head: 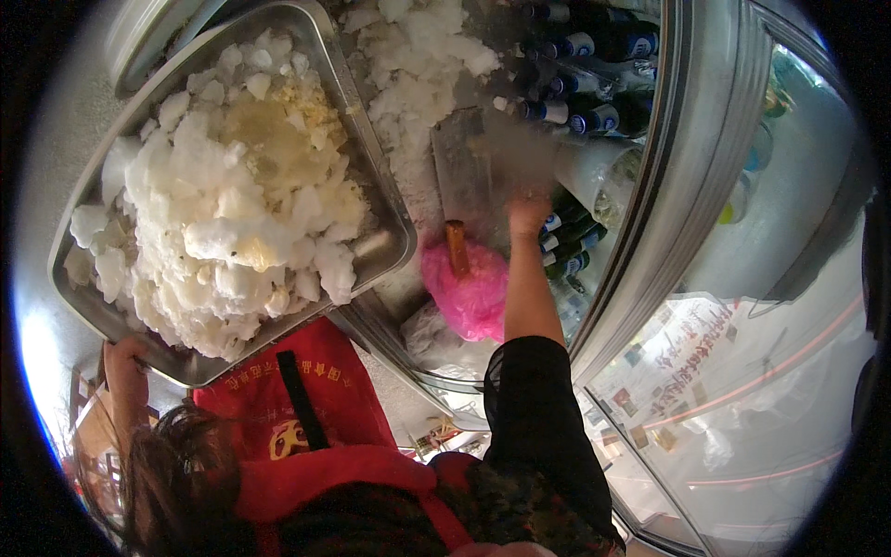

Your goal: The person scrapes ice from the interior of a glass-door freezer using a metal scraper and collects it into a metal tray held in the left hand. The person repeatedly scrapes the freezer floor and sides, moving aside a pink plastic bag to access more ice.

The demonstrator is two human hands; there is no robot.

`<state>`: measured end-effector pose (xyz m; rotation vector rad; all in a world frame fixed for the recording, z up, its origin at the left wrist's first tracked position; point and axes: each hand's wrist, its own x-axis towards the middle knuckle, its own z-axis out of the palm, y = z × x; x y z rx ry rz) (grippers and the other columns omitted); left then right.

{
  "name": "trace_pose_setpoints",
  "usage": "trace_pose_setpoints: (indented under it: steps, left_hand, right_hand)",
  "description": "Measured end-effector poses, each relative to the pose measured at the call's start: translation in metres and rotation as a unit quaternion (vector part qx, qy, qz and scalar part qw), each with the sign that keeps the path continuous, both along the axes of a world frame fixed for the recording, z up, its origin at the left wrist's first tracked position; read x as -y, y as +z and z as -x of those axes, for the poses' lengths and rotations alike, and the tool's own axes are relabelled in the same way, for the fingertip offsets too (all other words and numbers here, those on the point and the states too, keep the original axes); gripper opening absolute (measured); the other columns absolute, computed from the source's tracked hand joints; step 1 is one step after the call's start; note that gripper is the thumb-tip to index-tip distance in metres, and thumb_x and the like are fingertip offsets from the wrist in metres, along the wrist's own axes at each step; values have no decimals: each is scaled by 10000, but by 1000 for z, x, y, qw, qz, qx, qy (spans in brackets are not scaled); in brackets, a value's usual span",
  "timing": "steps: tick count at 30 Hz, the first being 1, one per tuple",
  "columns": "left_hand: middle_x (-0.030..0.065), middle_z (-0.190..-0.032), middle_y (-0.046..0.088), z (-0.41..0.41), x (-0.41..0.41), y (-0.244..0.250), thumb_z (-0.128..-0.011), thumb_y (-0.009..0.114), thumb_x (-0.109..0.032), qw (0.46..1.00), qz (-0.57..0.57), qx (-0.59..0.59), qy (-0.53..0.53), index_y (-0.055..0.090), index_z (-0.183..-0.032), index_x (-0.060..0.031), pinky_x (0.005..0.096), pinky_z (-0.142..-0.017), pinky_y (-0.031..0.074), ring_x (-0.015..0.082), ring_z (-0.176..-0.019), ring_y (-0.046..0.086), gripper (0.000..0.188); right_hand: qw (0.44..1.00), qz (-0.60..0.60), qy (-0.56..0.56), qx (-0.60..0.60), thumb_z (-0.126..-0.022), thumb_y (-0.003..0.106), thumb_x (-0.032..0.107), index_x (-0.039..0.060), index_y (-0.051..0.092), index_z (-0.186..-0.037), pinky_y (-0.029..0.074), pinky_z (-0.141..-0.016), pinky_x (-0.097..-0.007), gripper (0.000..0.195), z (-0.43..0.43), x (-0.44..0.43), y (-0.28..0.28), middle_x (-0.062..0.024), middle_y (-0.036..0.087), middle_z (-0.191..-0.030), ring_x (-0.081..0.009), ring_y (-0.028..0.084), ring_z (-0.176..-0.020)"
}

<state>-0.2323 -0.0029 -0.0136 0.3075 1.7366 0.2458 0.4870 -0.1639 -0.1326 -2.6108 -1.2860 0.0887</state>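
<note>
My left hand (127, 355) grips the near left rim of a metal tray (406, 240), which is heaped with chunks of ice and frost (237, 209). My right hand (529, 209) reaches down into an open chest freezer; a grey blur lies over and beyond its fingers, so what it holds, if anything, cannot be told. Beside it rests a cleaver with a wide metal blade (461, 167) and a wooden handle (456, 249). The handle's end lies over a pink plastic bag (466, 292).
Green glass bottles (598, 118) lie in the freezer on the right, near a clear plastic-wrapped bundle (616, 181). Loose frost (418, 76) covers the far part. Clear plastic bags (445, 341) lie nearer me. The freezer's frame (668, 174) and glass lid (786, 209) bound the right side.
</note>
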Motion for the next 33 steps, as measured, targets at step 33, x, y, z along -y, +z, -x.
trace_pose_setpoints:
  steps: [33]
  left_hand:
    - [98, -770, 538, 44, 16, -19, -738, 513, -43, 946, -143, -79, -281, 565, -692, -5, 341, -674, 443, 226, -755, 539, 80]
  right_hand:
    - [844, 418, 121, 313, -888, 513, 221, -20, 521, -1214, 312, -1004, -547, 406, -61, -37, -71, -259, 496, -1244, -423, 460, -1147]
